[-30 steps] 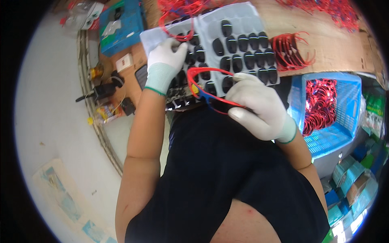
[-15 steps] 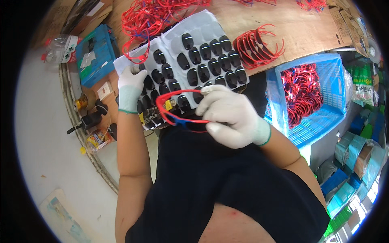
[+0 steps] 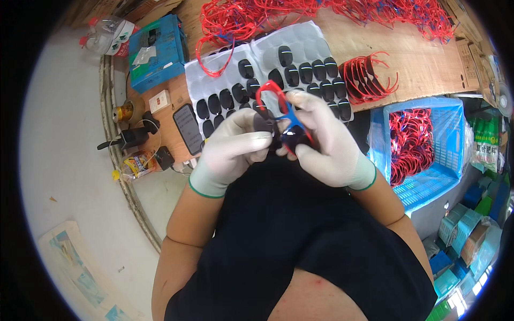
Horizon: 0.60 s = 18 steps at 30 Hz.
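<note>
My right hand (image 3: 332, 142), in a white knit glove with a green cuff, grips a red-and-blue sunglasses frame (image 3: 290, 119) in front of my chest. One dark lens (image 3: 294, 136) shows at the frame's near side, by my right thumb. Close against it, my gloved left hand (image 3: 227, 147) is closed, pinching another dark lens (image 3: 263, 124) between thumb and fingers. Fingers hide part of both lenses and of the frame. Just beyond my hands lies a pale tray (image 3: 267, 48) with rows of dark lenses, some of its pockets bare.
A heap of red frames (image 3: 235, 21) covers the table's far side. Stacked red glasses (image 3: 367, 77) stand right of the tray. A blue crate (image 3: 447, 139) holds many more. At left are a blue box (image 3: 158, 53), a phone (image 3: 186, 128) and a plastic bottle (image 3: 107, 37).
My left hand has left the tray's left edge and come to the frame, now with a dark lens in its fingers. The frame has turned more upright in my right hand. The view has shifted.
</note>
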Each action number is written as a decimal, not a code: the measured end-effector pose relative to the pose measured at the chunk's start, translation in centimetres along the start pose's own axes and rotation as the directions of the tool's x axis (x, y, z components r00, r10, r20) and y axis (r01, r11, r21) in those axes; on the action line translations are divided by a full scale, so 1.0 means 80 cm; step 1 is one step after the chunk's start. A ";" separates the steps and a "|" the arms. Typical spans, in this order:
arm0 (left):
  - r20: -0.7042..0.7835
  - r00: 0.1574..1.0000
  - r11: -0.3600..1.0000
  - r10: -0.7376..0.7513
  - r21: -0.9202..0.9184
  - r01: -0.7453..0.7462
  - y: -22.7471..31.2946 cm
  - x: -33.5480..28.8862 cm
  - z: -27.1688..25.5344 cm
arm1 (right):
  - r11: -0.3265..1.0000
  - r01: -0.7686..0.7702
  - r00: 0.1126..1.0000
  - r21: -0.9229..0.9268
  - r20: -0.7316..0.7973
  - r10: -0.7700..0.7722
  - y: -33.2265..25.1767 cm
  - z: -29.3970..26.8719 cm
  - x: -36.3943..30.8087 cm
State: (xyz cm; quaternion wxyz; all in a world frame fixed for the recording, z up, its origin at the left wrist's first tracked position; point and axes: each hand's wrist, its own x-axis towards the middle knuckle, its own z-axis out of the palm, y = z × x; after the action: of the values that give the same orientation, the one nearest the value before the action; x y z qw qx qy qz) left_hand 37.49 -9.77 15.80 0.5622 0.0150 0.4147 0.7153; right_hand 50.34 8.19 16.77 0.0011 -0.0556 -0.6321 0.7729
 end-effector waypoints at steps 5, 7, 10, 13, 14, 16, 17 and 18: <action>0.072 0.995 0.998 -0.064 0.015 0.063 -0.010 0.000 -0.001 | 0.913 0.149 0.989 -0.380 0.032 -0.148 0.001 -0.003 0.006; 0.069 0.995 0.997 -0.071 -0.002 0.072 -0.017 0.001 0.001 | 0.905 0.017 1.000 -0.424 -0.014 -0.026 -0.011 0.002 0.005; 0.050 0.998 0.998 -0.048 0.048 0.045 -0.020 0.003 0.010 | 0.912 -0.009 0.996 -0.409 -0.083 -0.028 0.004 0.003 -0.001; 0.145 0.986 0.976 0.086 -0.211 -0.054 -0.032 0.002 0.010 | 0.946 -0.118 0.987 -0.301 0.069 0.145 -0.008 -0.003 -0.004; 0.146 0.983 0.969 0.108 -0.237 -0.072 -0.034 -0.001 0.008 | 0.961 -0.117 0.985 -0.251 0.096 0.145 -0.005 -0.003 -0.003; 0.164 0.976 0.951 0.147 -0.294 -0.094 -0.039 -0.001 0.007 | 0.980 -0.125 0.981 -0.157 0.130 0.146 0.001 -0.006 -0.005; 0.168 0.973 0.954 0.156 -0.283 -0.104 -0.041 -0.002 0.005 | 0.987 -0.131 0.982 -0.097 0.125 0.143 0.000 -0.004 -0.005; 0.174 0.971 0.956 0.165 -0.270 -0.114 -0.040 -0.002 0.002 | 0.990 -0.136 0.983 -0.036 0.117 0.139 -0.002 -0.001 -0.005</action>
State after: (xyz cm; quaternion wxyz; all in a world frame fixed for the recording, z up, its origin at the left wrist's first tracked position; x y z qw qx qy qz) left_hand 40.17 -9.74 14.00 0.5452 0.0411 0.2589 0.7963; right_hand 50.76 8.26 16.91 -0.0908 -0.0526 -0.6364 0.7642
